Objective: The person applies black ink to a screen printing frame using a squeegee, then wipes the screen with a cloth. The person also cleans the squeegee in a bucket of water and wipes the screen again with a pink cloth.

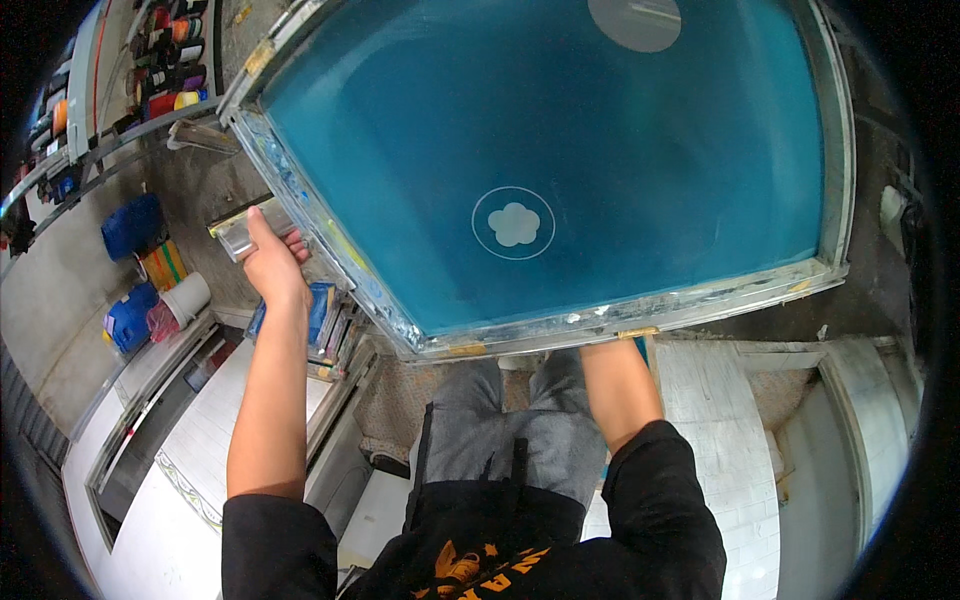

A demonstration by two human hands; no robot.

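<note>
A large screen-printing frame point(640, 335) with a metal rim and taut teal mesh point(640, 150) fills the upper middle, close in front of me. A pale flower shape point(515, 224) inside a thin ring shows on the mesh, with a pale disc point(637, 20) at the top. Just left of the frame, my left hand point(275, 265) is closed round a silver metal trough-like piece point(238, 236), thumb on top. The far end of that piece passes behind the frame's left rim. My right forearm point(620, 390) goes up under the lower rim, which hides the right hand.
Several bottles and jars point(170, 60) stand on a rack at the far left. Blue containers point(130, 225) and a white bucket point(185, 298) are at the left. White-topped benches point(715, 440) lie on both sides of my legs. Stacked small frames point(330, 325) sit below my left hand.
</note>
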